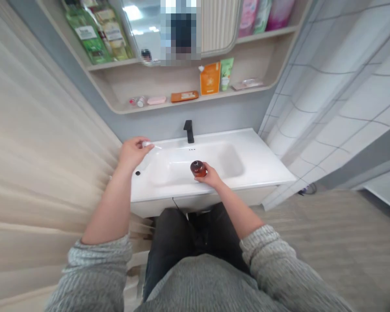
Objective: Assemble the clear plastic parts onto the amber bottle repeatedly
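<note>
The bare left hand (133,151) reaches far forward and off to the left. Its thumb and fingers come together in a small pinch. The bare right hand (209,175) is closer to the tummy and near the middle, with its fingers curled round in a grip. The left arm (108,203) goes nearly straight ahead, and the right arm (238,208) slants inward. Both fuzzy grey knit sleeves (94,268) are pushed up near the elbows. The hands are well apart.
</note>
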Tool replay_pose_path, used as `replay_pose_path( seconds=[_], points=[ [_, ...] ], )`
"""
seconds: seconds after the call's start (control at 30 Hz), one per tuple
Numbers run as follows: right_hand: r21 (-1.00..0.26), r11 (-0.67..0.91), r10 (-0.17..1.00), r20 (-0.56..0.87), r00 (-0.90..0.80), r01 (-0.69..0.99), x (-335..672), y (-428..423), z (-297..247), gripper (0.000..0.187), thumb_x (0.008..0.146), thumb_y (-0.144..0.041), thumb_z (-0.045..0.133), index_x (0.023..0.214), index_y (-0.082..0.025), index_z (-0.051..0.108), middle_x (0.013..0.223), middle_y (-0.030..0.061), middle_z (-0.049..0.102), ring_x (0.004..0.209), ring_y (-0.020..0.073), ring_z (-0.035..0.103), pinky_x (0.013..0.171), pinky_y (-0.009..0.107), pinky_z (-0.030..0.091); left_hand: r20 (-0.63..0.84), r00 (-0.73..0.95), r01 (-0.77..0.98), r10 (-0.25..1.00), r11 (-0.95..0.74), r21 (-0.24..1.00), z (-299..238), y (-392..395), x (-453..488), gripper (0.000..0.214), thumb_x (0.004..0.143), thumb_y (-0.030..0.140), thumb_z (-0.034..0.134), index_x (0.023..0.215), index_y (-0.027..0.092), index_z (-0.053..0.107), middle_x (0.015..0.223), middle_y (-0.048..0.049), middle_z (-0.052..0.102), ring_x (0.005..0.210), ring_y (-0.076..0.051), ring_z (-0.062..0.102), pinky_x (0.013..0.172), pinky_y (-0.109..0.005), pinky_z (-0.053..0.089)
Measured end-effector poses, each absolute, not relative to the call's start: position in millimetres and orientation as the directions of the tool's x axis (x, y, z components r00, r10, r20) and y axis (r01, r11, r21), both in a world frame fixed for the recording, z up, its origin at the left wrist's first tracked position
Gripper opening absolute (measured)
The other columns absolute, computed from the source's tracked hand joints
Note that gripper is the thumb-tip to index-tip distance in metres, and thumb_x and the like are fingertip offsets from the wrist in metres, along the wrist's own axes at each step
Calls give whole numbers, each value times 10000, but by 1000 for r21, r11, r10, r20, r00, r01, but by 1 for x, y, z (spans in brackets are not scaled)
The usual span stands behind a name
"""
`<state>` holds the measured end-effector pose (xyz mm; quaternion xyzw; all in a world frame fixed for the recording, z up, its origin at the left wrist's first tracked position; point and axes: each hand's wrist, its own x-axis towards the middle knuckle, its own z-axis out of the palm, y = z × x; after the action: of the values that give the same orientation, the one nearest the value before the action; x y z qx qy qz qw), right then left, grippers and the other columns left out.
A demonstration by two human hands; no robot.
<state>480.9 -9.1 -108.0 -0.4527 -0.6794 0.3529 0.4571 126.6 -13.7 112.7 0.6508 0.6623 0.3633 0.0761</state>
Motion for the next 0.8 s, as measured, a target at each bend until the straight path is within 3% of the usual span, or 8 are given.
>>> replay_pose_path(
  seconds=[0.13,0.3,0.53,0.8],
  points=[
    [-901,326,942,285,-179,284,482,-9,-107,768,643,-432,982,1334,-240,707,1246,82,814,1124,340,767,1052,482,588,305,-275,917,912,154,368,114,8,52,354,841,353,818,1126,144,790,948,-47,765,947,-240,671,966,-372,544],
    [-901,331,940,290,-178,281,482,-10,-104,765,643,-416,986,1330,-231,707,1259,94,815,1140,342,768,1063,473,588,188,-249,960,950,217,177,97,36,20,304,864,373,771,1080,160,782,1040,-88,806,1087,-321,710,1041,-422,549],
    [-910,322,942,280,-184,263,481,-10,-105,789,642,-433,991,1345,-226,698,1259,90,813,1132,336,768,1058,475,588,82,-230,973,970,228,39,72,76,1,390,896,439,705,1162,178,816,1308,-172,806,1276,-401,704,1099,-480,549],
    [-890,351,933,308,-185,292,483,-6,-111,806,650,-461,990,1364,-232,694,1283,102,803,1161,345,758,1073,489,580,16,-181,983,983,182,-26,32,106,-20,463,876,437,751,1224,139,821,1326,-191,798,1277,-399,709,1094,-461,552]
  ],
)
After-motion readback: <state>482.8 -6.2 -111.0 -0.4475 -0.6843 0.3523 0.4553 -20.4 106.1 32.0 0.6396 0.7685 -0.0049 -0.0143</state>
